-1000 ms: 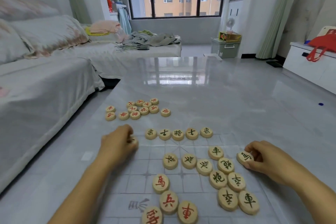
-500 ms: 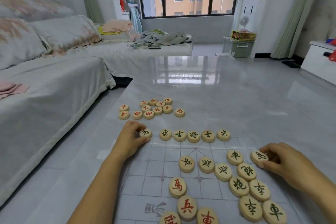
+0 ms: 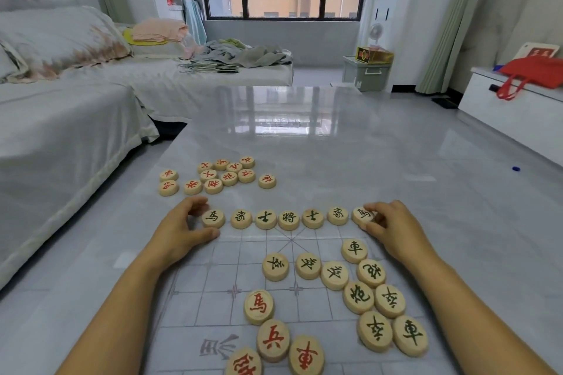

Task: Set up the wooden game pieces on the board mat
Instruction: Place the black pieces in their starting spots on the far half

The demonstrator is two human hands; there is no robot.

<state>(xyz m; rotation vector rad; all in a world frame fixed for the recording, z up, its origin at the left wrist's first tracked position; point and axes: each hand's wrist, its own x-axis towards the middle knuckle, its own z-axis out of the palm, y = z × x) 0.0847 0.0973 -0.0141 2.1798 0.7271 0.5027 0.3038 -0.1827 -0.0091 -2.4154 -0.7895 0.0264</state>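
Sheet-covered sofa (image 3: 61, 131): runs along the left of the room, beside the table. Glossy grey table (image 3: 304, 137): carries everything listed below. Board mat (image 3: 219, 307): a thin, pale printed grid lying flat on the near part of the table. Left hand (image 3: 179, 231): palm down at the mat's far-left corner, thumb and fingers spread in a loose curve around the left-end horse piece (image 3: 213, 218) without closing on it; whether a fingertip touches its rim cannot be told. Right hand (image 3: 396, 228): at the far-right corner, thumb and forefinger pinching the right-end horse piece (image 3: 362, 215), which sits slightly tilted on the mat's far edge line. Red cluster (image 3: 219, 175): twelve red-lettered xiangqi discs lying flat on bare table beyond the mat, well apart from both hands. Loose black group (image 3: 358, 297): nine black-lettered discs bunched on the right part of the mat, several touching. Back row (image 3: 288, 219): seven black-lettered discs along the far edge line, the two horse pieces at its ends, general in the middle. Near red group (image 3: 273, 339): four red-lettered discs on the mat close to the viewer, the nearest cut off by the bottom edge.
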